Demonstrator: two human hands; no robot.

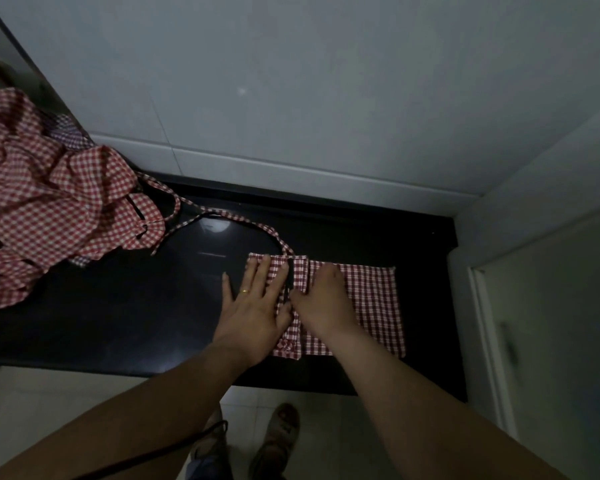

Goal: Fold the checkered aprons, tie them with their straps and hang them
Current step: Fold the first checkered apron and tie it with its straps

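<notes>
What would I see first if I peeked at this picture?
Two bare hands pressing a folded red-checkered apron flat on the shiny black counter: the left hand spread wide with a gold ring, the right hand beside it. Next, the big crumpled heap of checkered aprons at the left, with a long strap trailing toward the folded one.

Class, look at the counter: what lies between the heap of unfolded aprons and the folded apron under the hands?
In the head view, bare black counter, crossed only by a checkered strap running from the heap to the folded apron.
</notes>
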